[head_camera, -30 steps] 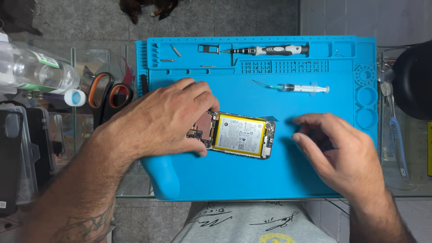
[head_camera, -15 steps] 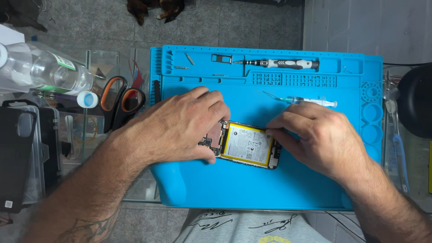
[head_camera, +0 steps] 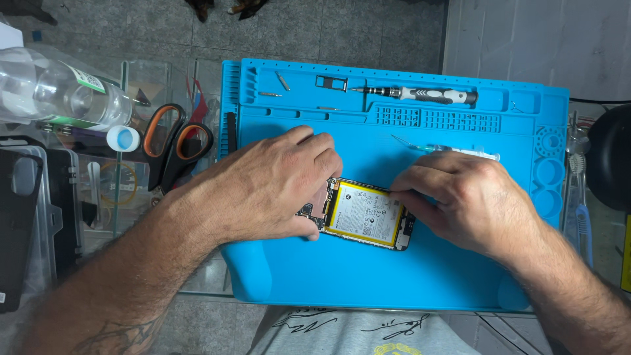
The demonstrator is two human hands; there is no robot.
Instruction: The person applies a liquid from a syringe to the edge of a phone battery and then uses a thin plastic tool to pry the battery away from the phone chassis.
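Note:
An opened phone (head_camera: pixel 365 213) lies on the blue repair mat (head_camera: pixel 394 276), its yellow-edged battery and circuit board showing. My left hand (head_camera: pixel 276 184) rests over the phone's left end, fingers curled on the board side. At the phone's right end my right hand (head_camera: pixel 460 197) presses down, its fingertips on the upper right edge by the battery. Whether a small tool is pinched in the right fingers cannot be seen.
A screwdriver (head_camera: pixel 420 95), a small metal tray frame (head_camera: pixel 330 82) and loose parts lie in the mat's top trays. A syringe (head_camera: pixel 453 151) lies behind my right hand. Orange-handled scissors (head_camera: pixel 174 144), a clear bottle (head_camera: pixel 59 95) and black cases (head_camera: pixel 26 217) sit left.
My right hand has moved left from the bare mat onto the phone's right end. The left hand has stayed on the phone. The camera view has shifted.

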